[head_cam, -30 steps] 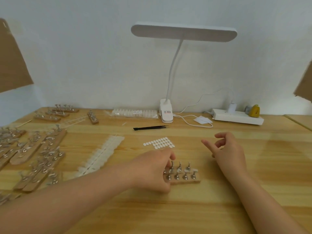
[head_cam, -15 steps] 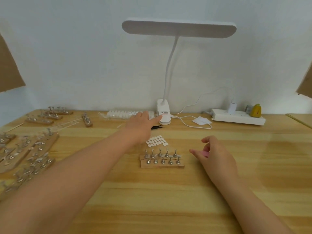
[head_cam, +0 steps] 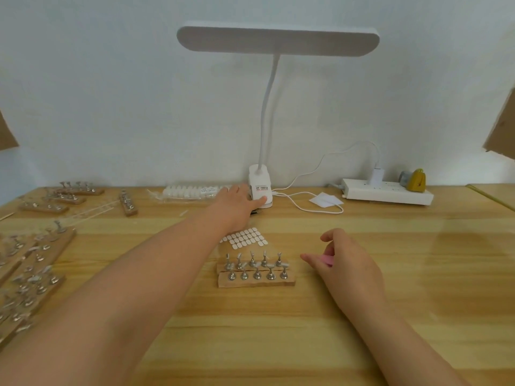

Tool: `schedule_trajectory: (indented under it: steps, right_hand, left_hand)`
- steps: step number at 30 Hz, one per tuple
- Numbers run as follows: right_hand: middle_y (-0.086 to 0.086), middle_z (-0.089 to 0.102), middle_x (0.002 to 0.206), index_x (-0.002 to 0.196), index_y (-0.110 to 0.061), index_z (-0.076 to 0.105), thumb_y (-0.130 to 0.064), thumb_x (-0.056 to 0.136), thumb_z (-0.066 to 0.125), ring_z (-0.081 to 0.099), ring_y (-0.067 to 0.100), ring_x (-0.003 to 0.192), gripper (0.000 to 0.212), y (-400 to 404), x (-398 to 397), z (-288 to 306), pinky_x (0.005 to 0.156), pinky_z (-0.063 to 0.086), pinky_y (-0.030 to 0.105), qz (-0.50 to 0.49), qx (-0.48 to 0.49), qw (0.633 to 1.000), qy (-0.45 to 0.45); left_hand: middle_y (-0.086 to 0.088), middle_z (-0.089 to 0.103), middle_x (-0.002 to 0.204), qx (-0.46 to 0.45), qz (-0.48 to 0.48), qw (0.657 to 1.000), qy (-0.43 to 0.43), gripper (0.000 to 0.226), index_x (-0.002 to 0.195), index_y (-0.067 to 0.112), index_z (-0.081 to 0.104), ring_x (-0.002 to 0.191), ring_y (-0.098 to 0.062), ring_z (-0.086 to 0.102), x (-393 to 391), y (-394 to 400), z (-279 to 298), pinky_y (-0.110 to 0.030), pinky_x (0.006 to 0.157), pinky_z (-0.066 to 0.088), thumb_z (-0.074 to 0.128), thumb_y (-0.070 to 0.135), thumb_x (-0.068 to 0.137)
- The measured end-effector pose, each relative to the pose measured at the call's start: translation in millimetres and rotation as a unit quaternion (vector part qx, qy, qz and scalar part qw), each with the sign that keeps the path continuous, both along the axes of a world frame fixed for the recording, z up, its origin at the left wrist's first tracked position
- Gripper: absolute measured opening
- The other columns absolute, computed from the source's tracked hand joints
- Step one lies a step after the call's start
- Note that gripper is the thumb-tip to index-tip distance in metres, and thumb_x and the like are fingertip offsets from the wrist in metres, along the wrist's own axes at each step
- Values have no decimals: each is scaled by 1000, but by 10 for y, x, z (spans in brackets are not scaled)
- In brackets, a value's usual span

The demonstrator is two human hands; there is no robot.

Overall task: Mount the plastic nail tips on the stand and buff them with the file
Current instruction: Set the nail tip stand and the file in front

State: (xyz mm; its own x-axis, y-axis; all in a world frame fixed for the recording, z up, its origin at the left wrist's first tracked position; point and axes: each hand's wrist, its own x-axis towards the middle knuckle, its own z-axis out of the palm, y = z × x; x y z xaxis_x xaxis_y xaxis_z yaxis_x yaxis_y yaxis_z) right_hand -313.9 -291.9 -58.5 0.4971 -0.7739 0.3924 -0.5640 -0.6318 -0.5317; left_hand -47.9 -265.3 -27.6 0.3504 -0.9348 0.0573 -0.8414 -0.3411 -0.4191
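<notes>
Head view: our left hand [head_cam: 237,203] reaches to the lamp base [head_cam: 259,188], fingers straight, touching it. Right hand [head_cam: 344,259] pinches something pink, probably the file [head_cam: 327,259]. Stand [head_cam: 255,271] between, few tips mounted. Still setup; next comes picking tips.

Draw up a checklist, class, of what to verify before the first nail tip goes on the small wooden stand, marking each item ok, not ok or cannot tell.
1. Small wooden stand with metal pegs in front of the person, between the hands: ok.
2. Pegs free of tips: cannot tell, too small.
3. Sheet of white adhesive tabs just behind the stand: ok.
4. White clip-on desk lamp switched on: not ok; left hand touches its base.
5. Pink file held in right hand: ok.
6. Packet of white nail tips opened: cannot tell.
</notes>
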Motion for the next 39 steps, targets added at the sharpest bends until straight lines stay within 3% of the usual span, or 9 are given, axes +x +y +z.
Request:
schedule_trajectory:
  steps: [9,13,17,20,23,25,31,36,39]
  right_hand:
    - [-13,53,83,109,-24,50,-50,76,74,52,14,85,48,-4,6,-3,64,37,31,18,12,999,-43]
    - [-9,55,82,106,-21,52,-47,73,78,54,18,85,50,-24,8,5,67,40,32,24,18,998,-59]
    - [-4,56,83,107,-18,55,-48,71,79,54,20,86,53,-32,10,10,67,39,32,22,15,999,-28]
    - [-3,58,85,109,-17,57,-53,73,75,52,22,91,54,-10,10,24,70,38,33,13,-6,1000,14]
    - [-2,63,88,109,-19,60,-57,78,67,54,28,98,50,30,-1,50,81,40,37,-34,-61,996,57]
    - [0,66,94,107,-19,63,-55,80,65,54,31,101,45,58,-20,83,85,40,38,-58,-77,994,53]
    - [-1,65,92,103,-16,64,-38,85,63,52,30,98,29,141,-76,138,86,37,39,-65,-83,994,11]
    - [-4,62,91,104,-17,63,-33,86,62,51,27,97,24,185,-75,152,84,37,38,-47,-85,995,14]
    - [-6,59,90,104,-17,63,-31,86,62,50,26,97,23,181,-81,156,84,36,39,-42,-83,996,16]
  left_hand:
    - [-6,37,114,-126,50,983,127,89,148,42,16,94,-24,39,-181,298,311,-33,72,33,43,-3,76]
    - [-5,53,118,-133,106,980,103,53,133,26,47,103,-27,53,-164,740,502,-32,71,41,42,4,84]
    - [-1,60,87,-2,219,972,82,22,97,12,61,73,-19,56,-86,1396,739,-24,49,33,46,27,94]
    - [-1,61,84,81,296,936,170,53,95,10,58,66,-17,63,-55,1863,795,-26,54,49,47,62,90]
    - [-2,59,108,96,325,912,230,91,137,13,43,81,-18,67,-89,2159,677,-32,70,58,41,82,77]
    - [0,59,111,107,306,916,236,93,139,13,42,81,-14,63,-146,2242,520,-28,67,56,45,82,76]
    - [3,56,69,-26,274,938,211,33,71,19,52,59,-13,53,-61,2160,188,-24,49,36,60,50,82]
    - [2,57,70,-118,279,935,184,32,72,17,52,63,-16,55,113,2066,140,-24,51,36,61,46,81]
    - [-1,63,89,-164,282,924,200,47,98,14,58,83,-23,60,237,2046,194,-29,65,46,69,55,78]
